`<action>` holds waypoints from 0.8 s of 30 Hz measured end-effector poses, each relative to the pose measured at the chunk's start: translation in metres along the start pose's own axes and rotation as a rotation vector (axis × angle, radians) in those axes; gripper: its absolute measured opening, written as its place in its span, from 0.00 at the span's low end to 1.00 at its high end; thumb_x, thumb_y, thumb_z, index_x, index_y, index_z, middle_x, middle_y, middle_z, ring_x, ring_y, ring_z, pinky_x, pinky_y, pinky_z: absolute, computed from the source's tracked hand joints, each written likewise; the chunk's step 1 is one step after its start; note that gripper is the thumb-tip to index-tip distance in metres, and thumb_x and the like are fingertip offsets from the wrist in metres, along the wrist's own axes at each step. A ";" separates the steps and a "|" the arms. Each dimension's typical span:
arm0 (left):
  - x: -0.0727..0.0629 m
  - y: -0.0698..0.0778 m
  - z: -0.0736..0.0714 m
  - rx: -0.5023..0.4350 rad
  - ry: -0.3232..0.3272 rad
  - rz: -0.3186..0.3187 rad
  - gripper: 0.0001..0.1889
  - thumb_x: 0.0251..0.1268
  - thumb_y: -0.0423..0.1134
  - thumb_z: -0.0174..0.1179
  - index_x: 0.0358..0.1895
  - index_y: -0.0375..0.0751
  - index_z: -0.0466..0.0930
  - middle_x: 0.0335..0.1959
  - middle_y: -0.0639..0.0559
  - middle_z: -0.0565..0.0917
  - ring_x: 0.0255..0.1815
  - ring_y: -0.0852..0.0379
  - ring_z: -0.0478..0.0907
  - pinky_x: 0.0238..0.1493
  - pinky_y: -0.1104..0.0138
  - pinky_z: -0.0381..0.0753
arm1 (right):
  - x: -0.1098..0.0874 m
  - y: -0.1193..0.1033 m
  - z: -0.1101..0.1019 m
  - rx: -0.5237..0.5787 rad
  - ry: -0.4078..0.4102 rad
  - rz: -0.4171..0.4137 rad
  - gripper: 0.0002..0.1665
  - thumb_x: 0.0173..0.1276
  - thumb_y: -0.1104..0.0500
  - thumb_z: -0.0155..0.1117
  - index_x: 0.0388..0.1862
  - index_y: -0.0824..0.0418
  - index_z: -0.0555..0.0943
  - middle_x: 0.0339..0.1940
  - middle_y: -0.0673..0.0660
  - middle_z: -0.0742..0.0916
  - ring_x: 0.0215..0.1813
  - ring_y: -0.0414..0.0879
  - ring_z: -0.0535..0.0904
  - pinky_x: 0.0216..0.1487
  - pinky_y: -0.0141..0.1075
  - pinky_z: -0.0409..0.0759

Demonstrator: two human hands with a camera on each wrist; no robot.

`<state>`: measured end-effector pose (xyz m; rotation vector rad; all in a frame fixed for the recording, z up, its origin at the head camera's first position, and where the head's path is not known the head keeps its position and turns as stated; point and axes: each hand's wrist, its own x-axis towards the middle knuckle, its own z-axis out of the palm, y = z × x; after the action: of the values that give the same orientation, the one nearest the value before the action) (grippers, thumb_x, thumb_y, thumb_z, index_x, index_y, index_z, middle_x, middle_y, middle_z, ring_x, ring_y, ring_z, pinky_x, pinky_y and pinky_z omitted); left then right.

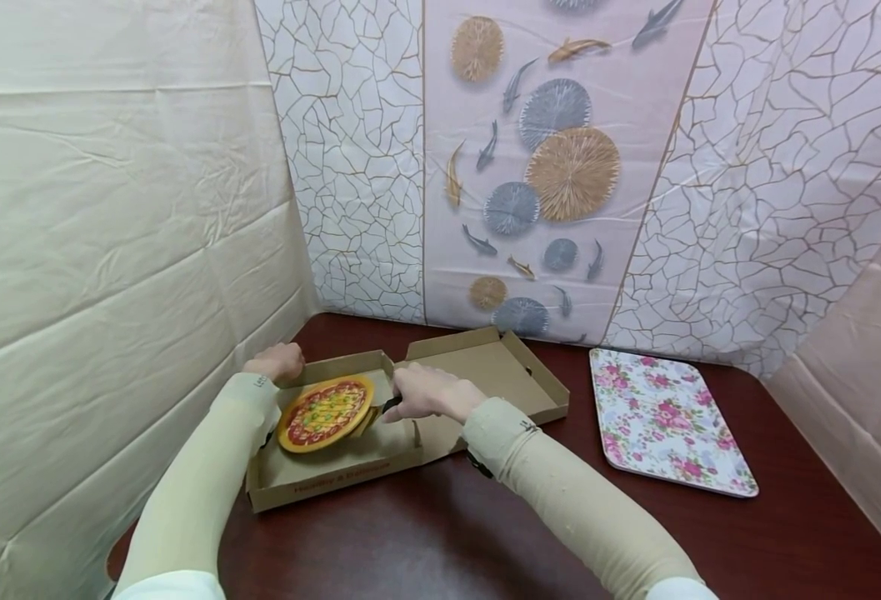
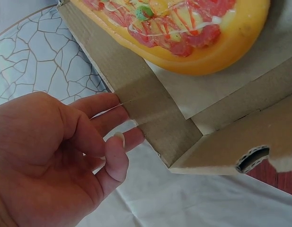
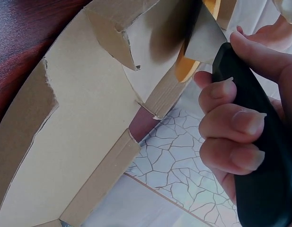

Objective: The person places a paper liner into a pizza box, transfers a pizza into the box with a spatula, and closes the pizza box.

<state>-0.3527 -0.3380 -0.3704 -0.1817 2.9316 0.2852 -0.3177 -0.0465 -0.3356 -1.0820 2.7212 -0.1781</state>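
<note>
A round toy-like pizza [image 1: 325, 414] with a thick yellow crust and red, yellow and green toppings lies tilted in the base of an open cardboard pizza box [image 1: 395, 457]. My right hand [image 1: 427, 392] grips the black handle of a spatula [image 3: 259, 137]. Its flat metal blade [image 3: 206, 40] reaches to the pizza's right edge, partly hidden by the crust. At the box's far left corner is my left hand [image 1: 278, 363]. In the left wrist view, its fairly straight fingertips [image 2: 134, 137] touch the outer edge of the box wall, with the thumb bent and holding nothing.
The box lid [image 1: 488, 367] lies folded back to the right on the dark red table [image 1: 425, 533]. Farther right rests a white board with pink flowers [image 1: 668, 421]. Cloth-like sheets [image 1: 110, 233] hang at the left, back and right.
</note>
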 end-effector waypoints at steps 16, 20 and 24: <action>0.002 0.001 0.001 0.029 0.011 0.003 0.14 0.70 0.36 0.43 0.26 0.42 0.74 0.27 0.46 0.75 0.29 0.51 0.71 0.31 0.59 0.70 | -0.009 0.012 -0.003 0.021 -0.027 0.014 0.24 0.60 0.40 0.69 0.15 0.52 0.72 0.11 0.45 0.70 0.13 0.39 0.66 0.16 0.31 0.65; 0.001 0.000 0.001 0.035 0.009 0.015 0.14 0.69 0.36 0.43 0.25 0.43 0.73 0.28 0.45 0.76 0.29 0.50 0.72 0.31 0.59 0.70 | -0.009 0.014 -0.003 0.029 -0.035 0.017 0.24 0.59 0.41 0.70 0.15 0.53 0.73 0.11 0.45 0.70 0.13 0.39 0.66 0.16 0.31 0.64; -0.001 0.000 0.000 0.035 0.009 0.015 0.14 0.69 0.35 0.43 0.24 0.43 0.73 0.29 0.44 0.77 0.30 0.50 0.72 0.32 0.59 0.71 | -0.009 0.015 -0.003 0.035 -0.045 0.023 0.24 0.59 0.40 0.70 0.16 0.53 0.74 0.11 0.45 0.71 0.13 0.39 0.65 0.15 0.32 0.64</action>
<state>-0.3520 -0.3383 -0.3704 -0.1570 2.9458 0.2362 -0.3215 -0.0292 -0.3340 -1.0317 2.6799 -0.1946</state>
